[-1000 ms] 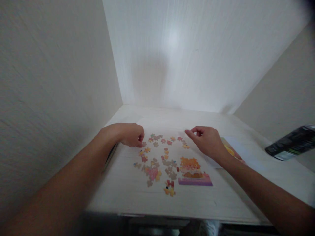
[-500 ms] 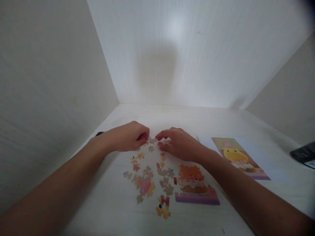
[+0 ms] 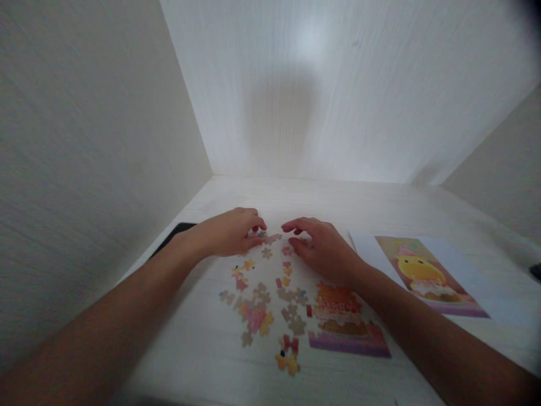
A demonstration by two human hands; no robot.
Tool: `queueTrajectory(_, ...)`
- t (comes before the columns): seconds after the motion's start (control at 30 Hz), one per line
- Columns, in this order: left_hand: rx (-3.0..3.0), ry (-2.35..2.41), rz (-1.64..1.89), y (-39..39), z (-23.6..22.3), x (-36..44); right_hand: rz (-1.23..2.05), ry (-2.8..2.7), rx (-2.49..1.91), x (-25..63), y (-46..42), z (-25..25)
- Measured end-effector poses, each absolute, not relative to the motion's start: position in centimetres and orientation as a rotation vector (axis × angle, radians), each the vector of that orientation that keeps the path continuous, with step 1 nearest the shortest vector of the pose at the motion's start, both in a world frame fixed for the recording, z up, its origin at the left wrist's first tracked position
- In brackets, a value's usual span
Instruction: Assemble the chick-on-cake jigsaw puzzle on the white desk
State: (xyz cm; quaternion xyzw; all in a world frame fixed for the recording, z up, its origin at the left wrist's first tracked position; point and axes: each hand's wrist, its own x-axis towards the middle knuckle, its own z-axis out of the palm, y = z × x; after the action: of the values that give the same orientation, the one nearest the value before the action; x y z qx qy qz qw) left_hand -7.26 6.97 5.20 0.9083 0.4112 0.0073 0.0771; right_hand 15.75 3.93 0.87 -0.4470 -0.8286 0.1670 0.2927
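My left hand (image 3: pixel 232 232) rests at the far side of the jigsaw pieces, thumb and index finger apart. A small piece with a greenish patch (image 3: pixel 261 234) lies by its fingertips; whether they touch it I cannot tell. Opposite, my right hand (image 3: pixel 323 246) hovers low with fingers parted, near a pinkish piece (image 3: pixel 287 250). Between the hands lie a pale pink joined strip (image 3: pixel 273 239) and a beige piece (image 3: pixel 266 254). Closer to me are a pink-and-yellow joined cluster (image 3: pixel 256 316), beige pieces (image 3: pixel 296 323) and a partly assembled cake section (image 3: pixel 342 310) with a purple lower edge.
On the right, a printed reference picture (image 3: pixel 422 270) of a yellow character with a cake lies on white paper. A dark flat object (image 3: pixel 180 228) is partly behind my left forearm. Another dark object (image 3: pixel 536 272) sits at the right edge. Pale walls enclose the table.
The thumb and fingers of my left hand have spread from a closer pinch. My right hand has drawn slightly away from the pieces between the hands. The camera view has shifted a little.
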Motion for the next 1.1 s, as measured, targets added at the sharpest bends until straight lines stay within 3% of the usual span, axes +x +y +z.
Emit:
queueTrajectory(0.27, 2.710, 1.167, -0.020, 7.4, 5.2, -7.4, 0.372, -2.246, -1.222, 16.8, 5.3, 1.0)
queueTrajectory(0.53, 2.730, 1.201, -0.020, 7.7, 5.2, -7.7, 0.695, -2.122, -1.312, 21.5, 6.5, 0.4)
queueTrajectory(1.1, 2.710, 1.227, 0.095, 7.2, 5.3, -6.8, 0.662, -2.204, -1.205, 19.8, 5.1, 0.8)
